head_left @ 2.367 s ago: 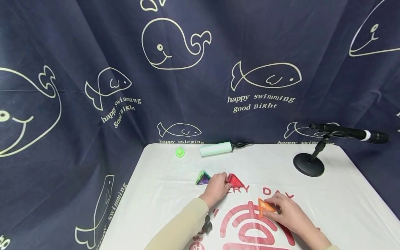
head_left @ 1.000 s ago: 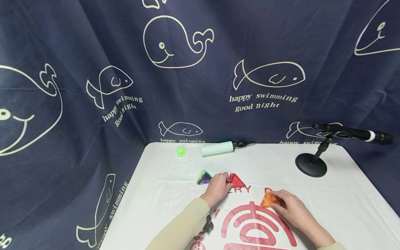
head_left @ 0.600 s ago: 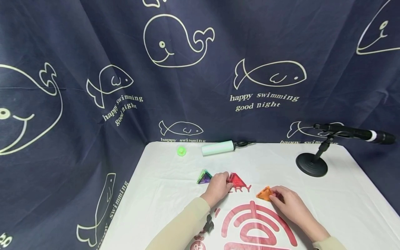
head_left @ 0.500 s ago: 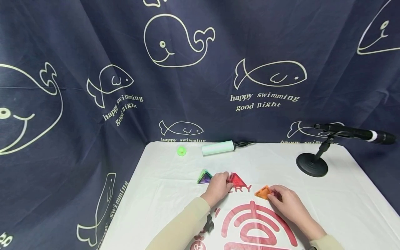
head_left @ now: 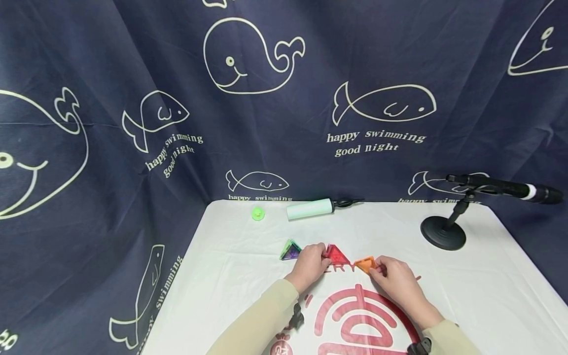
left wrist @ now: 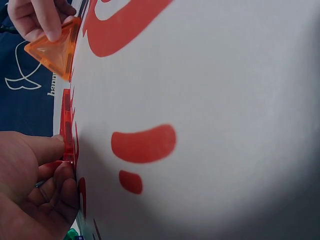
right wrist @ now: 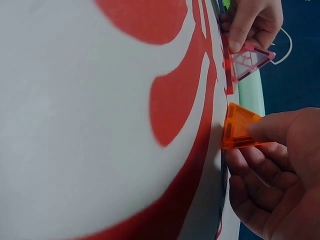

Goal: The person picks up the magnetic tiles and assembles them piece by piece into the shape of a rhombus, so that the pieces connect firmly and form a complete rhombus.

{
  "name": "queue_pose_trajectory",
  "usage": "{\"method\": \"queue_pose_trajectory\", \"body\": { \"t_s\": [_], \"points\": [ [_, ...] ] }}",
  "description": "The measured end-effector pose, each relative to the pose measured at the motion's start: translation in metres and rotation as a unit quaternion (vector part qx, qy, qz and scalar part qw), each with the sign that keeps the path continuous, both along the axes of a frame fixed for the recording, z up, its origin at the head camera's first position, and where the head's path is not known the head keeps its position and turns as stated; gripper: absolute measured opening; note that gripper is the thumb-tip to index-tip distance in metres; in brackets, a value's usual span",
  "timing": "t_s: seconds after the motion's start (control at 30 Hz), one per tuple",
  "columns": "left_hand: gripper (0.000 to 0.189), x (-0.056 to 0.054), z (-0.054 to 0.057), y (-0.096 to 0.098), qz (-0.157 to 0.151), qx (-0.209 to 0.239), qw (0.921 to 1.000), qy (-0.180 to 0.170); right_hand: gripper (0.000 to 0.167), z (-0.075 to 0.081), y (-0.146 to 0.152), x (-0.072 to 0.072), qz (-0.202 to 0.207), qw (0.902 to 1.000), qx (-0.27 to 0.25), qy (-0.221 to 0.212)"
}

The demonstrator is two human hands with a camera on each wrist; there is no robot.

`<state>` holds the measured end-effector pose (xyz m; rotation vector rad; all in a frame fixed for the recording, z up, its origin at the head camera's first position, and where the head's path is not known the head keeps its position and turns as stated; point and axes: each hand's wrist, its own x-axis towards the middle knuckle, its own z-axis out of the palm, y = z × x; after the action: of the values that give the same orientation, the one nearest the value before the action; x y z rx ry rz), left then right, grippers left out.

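Translucent triangular magnetic tiles are in both hands. My left hand (head_left: 309, 266) pinches the red magnetic tiles (head_left: 338, 255) at their left side; in the right wrist view one pinkish tile (right wrist: 252, 62) stands up from a flat red one (right wrist: 229, 75). Thumb and fingers of my right hand (head_left: 397, 281) pinch the orange magnetic tiles (head_left: 365, 265), whose left corner is right at the red tiles' right corner in the head view. A small gap shows between the two colours in the left wrist view. Beside my left hand sit green and purple magnetic tiles (head_left: 290, 250), partly covered by it.
At the back of the white-covered table (head_left: 235, 234) are a small green duck (head_left: 258, 213) and a pale green cylinder (head_left: 309, 209) with a black end. A black microphone on a stand (head_left: 443, 232) is at the right. A dark patterned curtain (head_left: 310, 123) hangs behind.
My right hand has turned the orange tiles and moved them left and away from me, up to the red tiles. My left hand has stayed on the red tiles.
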<state>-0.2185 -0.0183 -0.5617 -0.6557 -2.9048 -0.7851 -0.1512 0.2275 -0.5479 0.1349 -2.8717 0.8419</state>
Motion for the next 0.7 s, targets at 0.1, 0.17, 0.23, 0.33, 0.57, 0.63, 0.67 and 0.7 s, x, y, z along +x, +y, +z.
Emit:
{"method": "queue_pose_trajectory", "body": {
  "t_s": [0.1,0.17,0.23,0.33,0.57,0.63,0.67,0.7],
  "points": [
    [0.029,-0.001,-0.001,0.0,0.0,0.002,1.0,0.002,0.019,0.001,-0.006,-0.005,0.004,1.0,-0.001,0.003],
    [0.029,-0.002,-0.002,-0.001,0.001,0.004,1.0,0.001,0.02,0.002,-0.01,-0.008,0.007,1.0,-0.002,0.006],
    [0.028,-0.002,-0.001,-0.001,0.001,0.005,1.0,-0.002,0.02,0.003,-0.015,-0.012,0.011,0.9999,-0.002,0.004],
    [0.027,-0.001,0.0,-0.001,0.002,0.005,1.0,-0.007,0.023,0.003,-0.022,-0.017,0.017,0.9998,-0.003,0.004],
    [0.027,0.001,0.003,0.0,0.003,0.0,0.9999,-0.011,0.009,-0.002,-0.036,-0.03,0.019,0.9997,0.009,0.01],
    [0.026,0.001,0.003,0.0,0.004,-0.001,0.9999,-0.015,0.009,-0.005,-0.04,-0.031,0.022,0.9996,0.014,0.01],
    [0.026,0.001,0.003,0.0,0.004,-0.001,0.9998,-0.018,0.012,-0.006,-0.042,-0.032,0.021,0.9996,0.016,0.009],
    [0.025,0.001,0.002,0.001,0.004,0.001,0.9998,-0.02,0.014,-0.006,-0.043,-0.032,0.02,0.9996,0.017,0.006]
  ]
}}
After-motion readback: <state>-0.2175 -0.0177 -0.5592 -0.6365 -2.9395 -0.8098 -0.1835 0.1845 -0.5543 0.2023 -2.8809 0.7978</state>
